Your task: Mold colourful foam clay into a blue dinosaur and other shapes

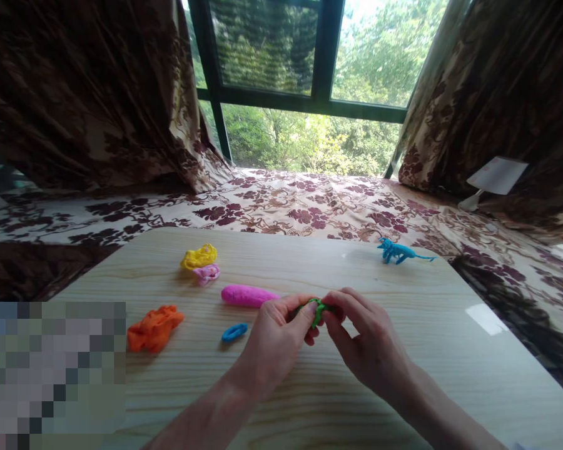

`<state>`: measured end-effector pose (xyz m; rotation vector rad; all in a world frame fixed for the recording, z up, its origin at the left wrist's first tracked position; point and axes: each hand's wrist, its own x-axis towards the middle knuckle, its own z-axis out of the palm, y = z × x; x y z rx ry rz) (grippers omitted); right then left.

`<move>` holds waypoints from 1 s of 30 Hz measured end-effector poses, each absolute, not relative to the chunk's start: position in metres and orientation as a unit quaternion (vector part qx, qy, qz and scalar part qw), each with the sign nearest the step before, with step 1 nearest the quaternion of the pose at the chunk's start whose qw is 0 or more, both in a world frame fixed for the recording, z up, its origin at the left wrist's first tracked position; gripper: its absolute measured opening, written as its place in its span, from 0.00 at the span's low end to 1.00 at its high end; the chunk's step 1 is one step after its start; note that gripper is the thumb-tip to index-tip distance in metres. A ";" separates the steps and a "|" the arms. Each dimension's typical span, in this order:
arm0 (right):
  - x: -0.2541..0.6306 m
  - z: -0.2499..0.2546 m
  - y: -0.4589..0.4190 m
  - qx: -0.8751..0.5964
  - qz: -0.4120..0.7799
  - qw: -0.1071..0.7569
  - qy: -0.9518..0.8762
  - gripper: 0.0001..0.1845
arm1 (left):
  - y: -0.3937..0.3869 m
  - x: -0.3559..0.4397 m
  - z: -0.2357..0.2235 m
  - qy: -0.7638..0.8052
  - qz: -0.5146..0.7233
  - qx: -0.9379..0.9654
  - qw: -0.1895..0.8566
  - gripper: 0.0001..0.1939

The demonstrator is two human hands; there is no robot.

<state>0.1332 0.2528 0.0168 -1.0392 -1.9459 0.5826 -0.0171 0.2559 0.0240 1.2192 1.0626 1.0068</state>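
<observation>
I have both hands close together above the near middle of the pale wood-grain table (450, 356), with a small green clay-like piece (318, 312) between them. The left hand (281, 331) pinches it, the thumb laid over its left side and the fingers curled behind. The right hand (370, 334) has its thumb and index finger closed on the other end; the piece's full shape is hidden from me by the fingers. Just beyond the left hand lies a bright pink roll (244, 295), its right end running behind that hand, and I cannot tell whether the two touch. A small blue ring (234, 332) lies flat just left of the left wrist, and a crumpled orange lump (154, 328) sits farther left. Beyond these, toward the table's far edge, I see a stringy yellow clump (199, 256) with a pale pink piece (207, 274) against its near side. Near the far right corner stands a blue four-legged figure (396, 250), its long thin tail pointing right. Past the table are a floral cloth (304, 203), a white-shaded lamp (497, 175) and a dark-framed window (326, 106) between patterned curtains (98, 94).
</observation>
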 end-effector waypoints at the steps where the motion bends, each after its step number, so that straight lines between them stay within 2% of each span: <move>1: 0.131 0.016 0.251 -0.430 0.264 0.428 -0.750 0.05 | 0.253 -0.015 0.024 0.475 0.435 0.543 0.538 0.12; 4: 0.126 0.014 0.251 -0.439 0.444 0.472 -0.622 0.04 | 0.245 -0.011 0.026 0.495 0.463 0.613 0.405 0.12; 6: 0.126 0.014 0.253 -0.410 0.574 0.473 -0.528 0.06 | 0.241 -0.010 0.029 0.472 0.475 0.660 0.341 0.12; 8: 0.129 0.015 0.257 -0.384 0.656 0.456 -0.463 0.08 | 0.241 -0.011 0.030 0.448 0.470 0.685 0.331 0.12; 10: 0.133 0.017 0.260 -0.382 0.678 0.449 -0.439 0.09 | 0.243 -0.011 0.029 0.438 0.463 0.670 0.380 0.12; 16: 0.141 0.020 0.264 -0.420 0.561 0.450 -0.553 0.12 | 0.253 -0.014 0.025 0.397 0.443 0.516 0.616 0.15; 20: 0.141 0.016 0.261 -0.436 0.402 0.447 -0.670 0.09 | 0.254 -0.016 0.027 0.357 0.440 0.406 0.717 0.14; 24: 0.136 0.017 0.257 -0.420 0.244 0.442 -0.754 0.06 | 0.255 -0.015 0.025 0.332 0.469 0.277 0.770 0.12; 28: 0.134 0.024 0.252 -0.407 0.218 0.451 -0.764 0.11 | 0.258 -0.020 0.024 0.347 0.481 0.208 0.777 0.11; 30: 0.134 0.025 0.252 -0.428 0.220 0.480 -0.734 0.13 | 0.260 -0.022 0.027 0.328 0.503 0.201 0.774 0.05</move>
